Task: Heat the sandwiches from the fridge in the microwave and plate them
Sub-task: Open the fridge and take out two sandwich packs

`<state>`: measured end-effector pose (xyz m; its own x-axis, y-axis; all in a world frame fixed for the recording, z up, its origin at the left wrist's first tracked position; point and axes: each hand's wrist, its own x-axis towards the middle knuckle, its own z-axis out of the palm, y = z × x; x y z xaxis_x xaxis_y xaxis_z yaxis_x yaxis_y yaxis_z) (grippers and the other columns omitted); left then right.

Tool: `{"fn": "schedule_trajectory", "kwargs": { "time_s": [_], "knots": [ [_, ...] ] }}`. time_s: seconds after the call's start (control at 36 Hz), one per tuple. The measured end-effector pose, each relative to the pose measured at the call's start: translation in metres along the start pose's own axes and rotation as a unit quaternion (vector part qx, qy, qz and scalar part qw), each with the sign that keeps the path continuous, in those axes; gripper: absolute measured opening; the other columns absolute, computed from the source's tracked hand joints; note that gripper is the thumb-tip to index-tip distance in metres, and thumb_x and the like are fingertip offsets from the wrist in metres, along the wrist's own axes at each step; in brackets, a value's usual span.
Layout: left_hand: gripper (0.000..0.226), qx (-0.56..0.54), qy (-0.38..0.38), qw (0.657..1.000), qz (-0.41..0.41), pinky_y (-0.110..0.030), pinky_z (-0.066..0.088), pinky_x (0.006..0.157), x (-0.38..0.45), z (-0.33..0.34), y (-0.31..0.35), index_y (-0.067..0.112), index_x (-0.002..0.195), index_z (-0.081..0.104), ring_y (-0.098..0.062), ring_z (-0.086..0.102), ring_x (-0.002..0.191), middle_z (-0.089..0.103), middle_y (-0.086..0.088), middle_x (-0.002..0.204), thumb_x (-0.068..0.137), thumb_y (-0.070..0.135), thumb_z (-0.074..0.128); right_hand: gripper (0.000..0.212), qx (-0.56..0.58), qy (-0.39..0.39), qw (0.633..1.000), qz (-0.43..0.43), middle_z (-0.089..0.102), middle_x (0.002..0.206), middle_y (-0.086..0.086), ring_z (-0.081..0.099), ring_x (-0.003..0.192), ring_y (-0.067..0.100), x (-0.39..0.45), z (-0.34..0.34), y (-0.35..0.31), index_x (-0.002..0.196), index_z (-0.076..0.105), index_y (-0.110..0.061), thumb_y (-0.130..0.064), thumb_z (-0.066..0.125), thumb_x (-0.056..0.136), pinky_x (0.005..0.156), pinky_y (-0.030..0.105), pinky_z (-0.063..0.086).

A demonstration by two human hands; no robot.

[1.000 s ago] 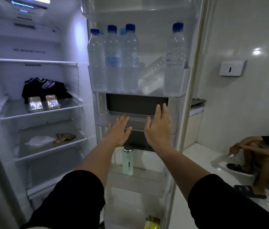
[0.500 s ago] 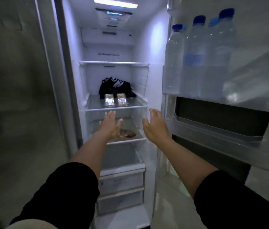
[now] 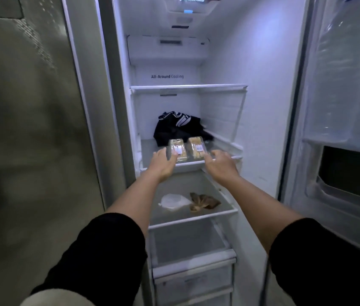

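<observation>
Two clear plastic sandwich packs lie side by side near the front of the fridge's middle shelf (image 3: 150, 155): the left sandwich pack (image 3: 180, 151) and the right sandwich pack (image 3: 196, 147). My left hand (image 3: 162, 163) is at the left pack's outer edge, thumb lying over its front corner, fingers fairly straight. My right hand (image 3: 220, 163) reaches the right pack's outer front corner with relaxed fingers. Neither pack is lifted.
A black bag (image 3: 179, 127) sits behind the packs. One shelf down lie a white pouch (image 3: 173, 202) and a brown crumpled item (image 3: 204, 202). Drawers (image 3: 193, 277) are below. The open fridge door with water bottles (image 3: 349, 85) stands at my right, a grey closed door (image 3: 24, 129) at my left.
I have turned from the door shelves to face the fridge interior and come closer. Both hands have moved up and forward from the lower shelf level to the sandwich packs.
</observation>
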<state>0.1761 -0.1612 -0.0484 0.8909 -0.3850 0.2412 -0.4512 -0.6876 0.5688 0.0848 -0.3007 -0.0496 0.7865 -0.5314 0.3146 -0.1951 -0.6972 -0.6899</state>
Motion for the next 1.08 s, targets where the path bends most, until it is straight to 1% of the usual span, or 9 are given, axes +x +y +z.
{"fn": "schedule_trajectory", "kwargs": {
  "time_s": [0.17,0.33,0.56,0.64,0.72,0.78,0.86,0.94,1.08],
  "knots": [
    [0.064,-0.033,-0.029,0.999,-0.02,-0.035,0.011,0.119,0.056,0.022,-0.015,0.004,0.153,0.014,-0.027,0.008,0.149,0.014,-0.01,0.16,0.102,0.04,0.031,0.047,-0.007,-0.011,0.999,0.033,0.045,0.136,0.02,0.046,0.122,0.034,0.06,0.029,0.006,0.132,0.049,-0.002,-0.033,0.038,0.098,0.097,0.034,0.037],
    [0.064,-0.101,-0.02,0.992,-0.074,-0.037,0.021,0.116,0.114,0.039,-0.02,0.005,0.151,0.02,-0.029,0.02,0.145,0.023,-0.013,0.157,0.101,0.044,0.031,0.051,-0.018,-0.02,0.998,0.049,0.046,0.137,0.021,0.047,0.123,0.035,0.13,0.053,0.013,0.133,0.049,-0.002,-0.037,0.037,0.099,0.097,0.034,0.038],
    [0.072,-0.175,0.003,0.969,-0.176,-0.04,0.027,0.115,0.193,0.047,-0.03,0.001,0.151,0.019,-0.033,0.03,0.141,0.027,-0.018,0.155,0.099,0.05,0.031,0.049,0.023,-0.013,0.997,0.073,0.053,0.128,0.023,0.053,0.112,0.036,0.22,0.076,0.021,0.113,0.057,-0.005,-0.045,0.036,0.093,0.084,0.036,0.039],
    [0.07,-0.188,-0.005,0.961,-0.203,-0.04,0.029,0.112,0.22,0.048,-0.035,0.001,0.149,0.024,-0.034,0.032,0.14,0.03,-0.018,0.153,0.1,0.05,0.027,0.055,0.042,-0.021,0.995,0.089,0.047,0.135,0.022,0.05,0.114,0.034,0.247,0.085,0.023,0.122,0.053,-0.004,-0.047,0.034,0.093,0.091,0.039,0.038],
    [0.071,-0.194,-0.031,0.955,-0.221,-0.044,0.032,0.113,0.238,0.049,-0.043,0.007,0.149,0.028,-0.032,0.034,0.139,0.031,-0.014,0.153,0.098,0.056,0.022,0.043,0.061,-0.024,0.992,0.108,0.047,0.135,0.023,0.05,0.105,0.031,0.269,0.096,0.027,0.104,0.046,-0.01,-0.049,0.034,0.091,0.082,0.037,0.034],
    [0.072,-0.194,-0.052,0.953,-0.226,-0.044,0.031,0.114,0.247,0.051,-0.046,0.009,0.15,0.027,-0.033,0.034,0.139,0.029,-0.014,0.154,0.098,0.058,0.02,0.059,0.061,-0.033,0.99,0.125,0.047,0.138,0.023,0.05,0.116,0.035,0.281,0.102,0.031,0.119,0.052,-0.003,-0.051,0.033,0.092,0.085,0.037,0.036],
    [0.073,-0.204,-0.081,0.949,-0.226,-0.042,0.028,0.113,0.258,0.053,-0.048,0.011,0.151,0.024,-0.034,0.033,0.14,0.025,-0.016,0.156,0.098,0.06,0.018,0.07,0.062,-0.052,0.985,0.15,0.041,0.145,0.021,0.044,0.129,0.035,0.296,0.109,0.036,0.142,0.041,0.001,-0.052,0.034,0.096,0.1,0.036,0.037],
    [0.075,-0.207,-0.112,0.943,-0.235,-0.043,0.027,0.113,0.265,0.057,-0.047,0.016,0.153,0.02,-0.035,0.03,0.141,0.022,-0.018,0.157,0.096,0.064,0.018,0.076,0.077,-0.072,0.98,0.167,0.035,0.151,0.018,0.038,0.135,0.034,0.305,0.115,0.038,0.146,0.035,-0.002,-0.058,0.035,0.096,0.107,0.037,0.033],
    [0.074,-0.195,-0.122,0.944,-0.237,-0.041,0.026,0.113,0.272,0.064,-0.046,0.009,0.149,0.029,-0.034,0.029,0.141,0.027,-0.018,0.155,0.097,0.061,0.025,0.072,0.093,-0.091,0.975,0.182,0.036,0.15,0.018,0.036,0.137,0.036,0.315,0.125,0.044,0.143,0.04,-0.006,-0.06,0.031,0.096,0.111,0.043,0.034]
  ]
}}
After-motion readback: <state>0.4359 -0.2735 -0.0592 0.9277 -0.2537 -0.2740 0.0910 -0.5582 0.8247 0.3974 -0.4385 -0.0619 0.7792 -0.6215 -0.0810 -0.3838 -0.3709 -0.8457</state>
